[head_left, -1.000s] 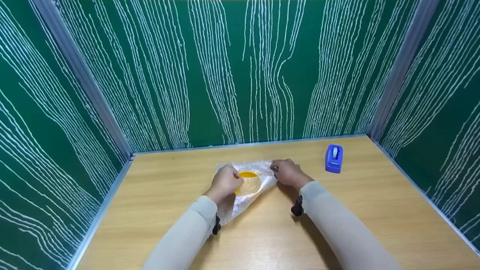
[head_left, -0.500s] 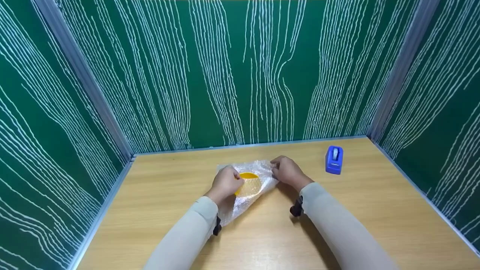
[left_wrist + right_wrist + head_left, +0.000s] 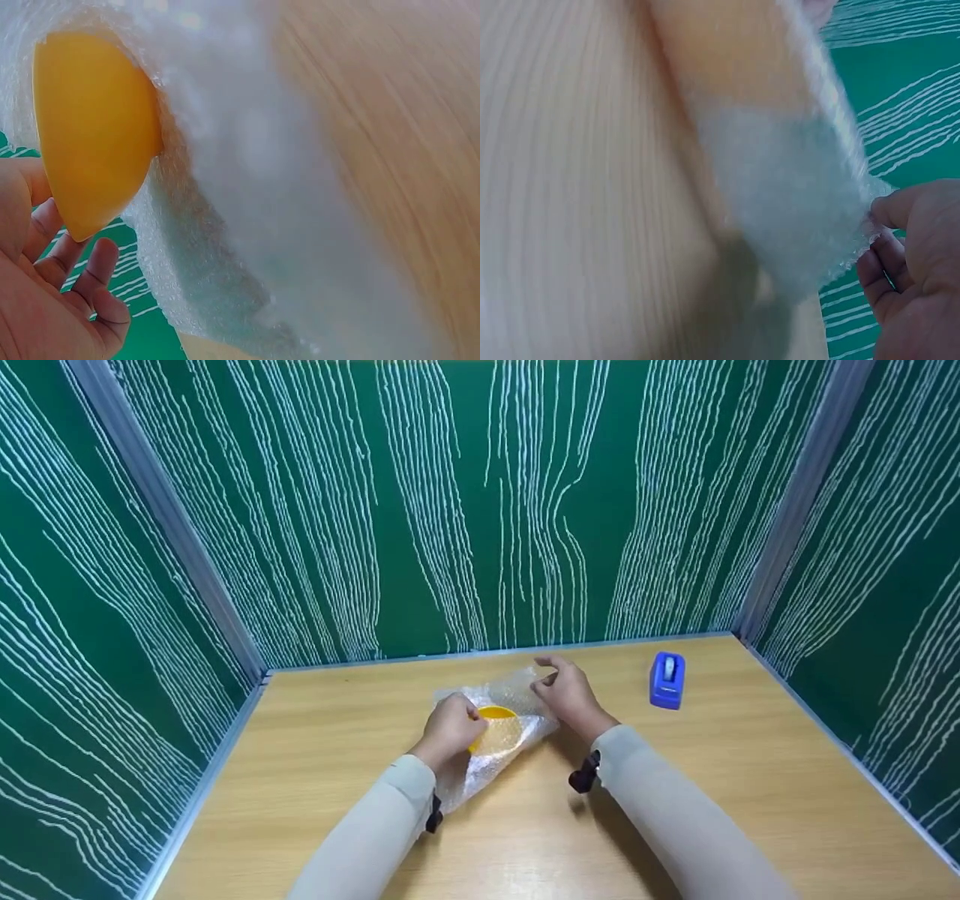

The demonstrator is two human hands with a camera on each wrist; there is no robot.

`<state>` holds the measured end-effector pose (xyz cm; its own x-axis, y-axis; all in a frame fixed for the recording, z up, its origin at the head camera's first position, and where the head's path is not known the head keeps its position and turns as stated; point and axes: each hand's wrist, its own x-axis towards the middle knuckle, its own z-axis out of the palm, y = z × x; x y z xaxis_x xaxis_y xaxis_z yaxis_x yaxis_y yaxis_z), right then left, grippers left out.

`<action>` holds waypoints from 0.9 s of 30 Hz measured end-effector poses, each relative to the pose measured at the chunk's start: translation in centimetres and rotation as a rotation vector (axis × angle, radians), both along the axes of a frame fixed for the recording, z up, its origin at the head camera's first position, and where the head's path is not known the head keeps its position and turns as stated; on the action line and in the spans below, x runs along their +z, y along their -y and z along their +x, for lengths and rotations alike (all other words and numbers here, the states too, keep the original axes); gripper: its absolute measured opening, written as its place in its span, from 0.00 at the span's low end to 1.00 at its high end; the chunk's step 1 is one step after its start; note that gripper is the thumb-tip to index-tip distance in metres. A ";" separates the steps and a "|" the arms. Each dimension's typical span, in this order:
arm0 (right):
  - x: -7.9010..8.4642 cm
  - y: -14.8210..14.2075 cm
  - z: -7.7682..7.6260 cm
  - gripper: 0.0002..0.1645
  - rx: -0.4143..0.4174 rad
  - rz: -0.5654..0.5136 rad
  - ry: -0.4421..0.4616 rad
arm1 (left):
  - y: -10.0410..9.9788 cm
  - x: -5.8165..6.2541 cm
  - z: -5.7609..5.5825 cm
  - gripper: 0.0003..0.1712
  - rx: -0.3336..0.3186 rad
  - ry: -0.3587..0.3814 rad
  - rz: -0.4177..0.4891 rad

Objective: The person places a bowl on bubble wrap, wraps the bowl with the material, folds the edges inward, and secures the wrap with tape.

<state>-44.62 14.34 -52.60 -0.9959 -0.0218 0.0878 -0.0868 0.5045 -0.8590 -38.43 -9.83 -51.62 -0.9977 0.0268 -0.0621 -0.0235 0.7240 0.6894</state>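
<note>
A yellow bowl (image 3: 497, 711) is partly covered by a sheet of bubble wrap (image 3: 487, 772) at the middle of the table. My left hand (image 3: 452, 724) pinches the bowl's near-left rim. In the left wrist view, the bare yellow side (image 3: 97, 127) shows above the fingers of the left hand (image 3: 56, 300), with wrap around its other side. My right hand (image 3: 570, 695) pinches the far-right edge of the wrap between thumb and finger. Close up in the right wrist view, the wrap (image 3: 787, 187) hangs from the right hand (image 3: 922, 262), with the bowl showing blurred through it.
A blue tape dispenser (image 3: 667, 681) stands on the wooden table (image 3: 337, 720) to the right of the right hand. Green panels (image 3: 420, 607) with white wavy lines enclose the table at the back and both sides.
My right hand has moved slightly up and left, lifting the far-right part of the bubble wrap. The left hand and the bowl have stayed in place.
</note>
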 end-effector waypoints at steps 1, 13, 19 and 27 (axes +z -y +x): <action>0.1 0.2 0.1 0.34 0.007 -0.008 -0.009 | 0.0 0.0 0.1 0.10 0.003 0.006 0.004; 1.1 2.0 2.3 0.18 0.134 0.030 -0.156 | 0.2 -0.2 -0.4 0.15 -0.063 -0.113 -0.045; 1.1 2.1 3.5 0.13 0.165 0.103 -0.158 | 0.3 -0.4 -0.2 0.13 -0.056 -0.088 -0.003; 0.6 1.9 5.2 0.06 0.362 0.280 -0.379 | 0.2 -0.8 -0.6 0.12 -0.033 -0.088 0.002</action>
